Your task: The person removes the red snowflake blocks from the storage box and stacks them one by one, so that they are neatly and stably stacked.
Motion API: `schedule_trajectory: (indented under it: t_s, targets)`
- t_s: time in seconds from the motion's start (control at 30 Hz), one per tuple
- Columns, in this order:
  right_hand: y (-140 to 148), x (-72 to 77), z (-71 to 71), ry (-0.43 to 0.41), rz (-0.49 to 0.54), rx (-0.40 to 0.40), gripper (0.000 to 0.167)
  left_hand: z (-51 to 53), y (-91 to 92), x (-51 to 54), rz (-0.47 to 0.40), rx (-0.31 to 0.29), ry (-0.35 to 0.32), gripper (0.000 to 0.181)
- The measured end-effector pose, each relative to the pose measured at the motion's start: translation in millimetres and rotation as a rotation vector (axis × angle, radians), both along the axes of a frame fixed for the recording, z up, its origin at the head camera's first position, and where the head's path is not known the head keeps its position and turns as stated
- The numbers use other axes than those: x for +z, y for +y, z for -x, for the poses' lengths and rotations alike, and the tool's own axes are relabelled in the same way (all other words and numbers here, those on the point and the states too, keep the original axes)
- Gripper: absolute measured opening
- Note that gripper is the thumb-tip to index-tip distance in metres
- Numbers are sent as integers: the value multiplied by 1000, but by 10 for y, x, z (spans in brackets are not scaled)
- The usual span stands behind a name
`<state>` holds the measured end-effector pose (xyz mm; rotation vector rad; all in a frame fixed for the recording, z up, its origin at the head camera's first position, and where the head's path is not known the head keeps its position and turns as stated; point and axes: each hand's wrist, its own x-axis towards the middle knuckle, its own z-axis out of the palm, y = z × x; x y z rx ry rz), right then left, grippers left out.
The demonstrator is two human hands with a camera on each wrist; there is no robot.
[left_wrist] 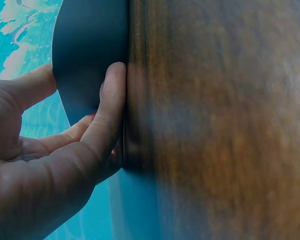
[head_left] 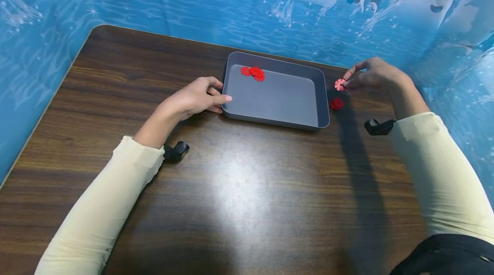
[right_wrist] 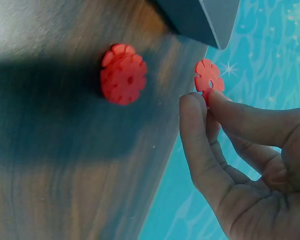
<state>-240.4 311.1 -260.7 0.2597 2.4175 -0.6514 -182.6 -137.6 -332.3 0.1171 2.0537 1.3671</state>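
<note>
- A dark brown wood-grain table (head_left: 247, 236) is being backed by a blue sheet (head_left: 193, 4) printed with dolphins and waves.
- Overlapping red flower-shaped discs (head_left: 257, 73) are being held in the far left part of a shallow dark grey rectangular tray (head_left: 278, 99).
- The tray's right wall is being kept between those discs and a small red stack of discs (head_left: 336, 104) on the table.
- A single red plastic-looking flower disc (right_wrist: 206, 71) is being pinched between the right hand's (head_left: 372, 75) thumb and fingers, raised just beyond the stack, right of the tray.
- The tray's left wall is being gripped by the left hand (head_left: 197, 97), thumb inside, fingers outside.
- The held disc's lower edge is being covered by fingertips.
- The stack's count is being obscured by overlap.
- A black object (head_left: 444, 255) is being cut off at the head view's lower right.
</note>
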Motion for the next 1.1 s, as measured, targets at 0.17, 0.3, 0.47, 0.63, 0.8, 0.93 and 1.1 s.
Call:
schedule_trajectory:
  t_s: [0.17,0.3,0.47,0.63,0.8,0.93,1.1]
  targets:
    - [130,-98,-55,-38,118,-48,30,12,3,-4,-1,-2,5,72]
    - [196,-187,-82,-49,131,-29,28,15,1,-19,-12,-1,10,72]
    - [231,-276,-104,-75,191,-61,23,14,2,-20,-13,-2,10,71]
    - [219,-331,-100,-103,229,-104,21,14,2,-12,-11,-4,6,70]
    - [208,-355,-110,-114,223,-108,22,13,5,-13,-12,-3,2,71]
    - [205,-371,-126,-105,226,-124,22,12,7,-11,-11,0,2,70]
    - [212,-409,-145,-101,240,-154,22,13,7,-9,-9,5,0,71]
